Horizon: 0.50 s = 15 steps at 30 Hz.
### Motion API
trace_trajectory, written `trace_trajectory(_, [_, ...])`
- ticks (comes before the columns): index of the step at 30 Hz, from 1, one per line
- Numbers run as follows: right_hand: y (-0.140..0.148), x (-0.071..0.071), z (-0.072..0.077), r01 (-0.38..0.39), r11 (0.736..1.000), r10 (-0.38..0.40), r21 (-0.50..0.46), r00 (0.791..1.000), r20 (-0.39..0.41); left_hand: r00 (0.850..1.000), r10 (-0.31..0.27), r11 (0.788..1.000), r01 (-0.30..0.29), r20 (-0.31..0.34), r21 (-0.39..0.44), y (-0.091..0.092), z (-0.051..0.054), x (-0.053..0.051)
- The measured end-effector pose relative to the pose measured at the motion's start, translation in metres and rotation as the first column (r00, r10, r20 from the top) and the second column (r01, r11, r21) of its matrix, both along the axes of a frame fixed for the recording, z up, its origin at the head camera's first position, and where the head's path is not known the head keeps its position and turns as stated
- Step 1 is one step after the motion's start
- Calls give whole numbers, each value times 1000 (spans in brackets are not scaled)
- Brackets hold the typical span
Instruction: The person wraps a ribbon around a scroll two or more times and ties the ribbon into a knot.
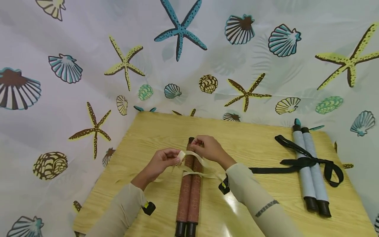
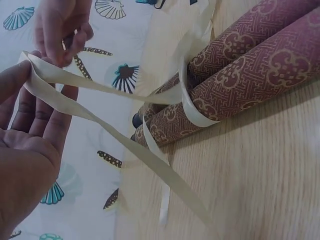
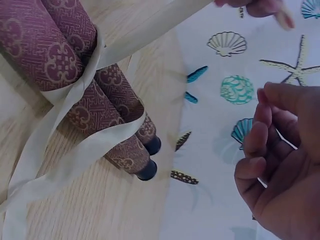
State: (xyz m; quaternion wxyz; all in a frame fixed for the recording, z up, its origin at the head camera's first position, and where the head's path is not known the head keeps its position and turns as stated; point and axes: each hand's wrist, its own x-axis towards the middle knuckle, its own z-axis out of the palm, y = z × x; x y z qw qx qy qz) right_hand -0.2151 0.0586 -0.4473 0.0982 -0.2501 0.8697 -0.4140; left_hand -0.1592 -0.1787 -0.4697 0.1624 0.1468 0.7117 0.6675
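Two maroon rolled scrolls (image 1: 189, 200) with gold patterns and dark end knobs lie side by side on the table. A cream ribbon (image 2: 140, 152) goes around both and trails loosely onto the wood. My left hand (image 1: 160, 163) pinches a folded loop of this ribbon between thumb and fingers, left of the scrolls. Over their far end is my right hand (image 1: 211, 149), its fingers loosely curled and thumb close to the index fingertip. In the right wrist view nothing shows between those fingers, and the ribbon (image 3: 82, 155) passes apart from them.
Two pale grey scrolls (image 1: 308, 177), tied with a black ribbon (image 1: 309, 162) in a bow, lie on the right of the wooden table (image 1: 251, 210). One black tail runs left toward my right sleeve. A white cloth (image 1: 201, 62) with shells and starfish surrounds the table's far and side edges.
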Motion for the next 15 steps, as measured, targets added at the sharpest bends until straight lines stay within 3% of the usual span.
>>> trace_trajectory(8, [24, 18, 10, -103, 989, 110, -103, 992, 69, 999, 19, 995, -16, 29, -100, 23, 6, -13])
trace_trajectory(15, [28, 23, 7, -66, 994, 70, -84, 997, 41, 999, -43, 989, 43, 1, -139, 41, 2, -21])
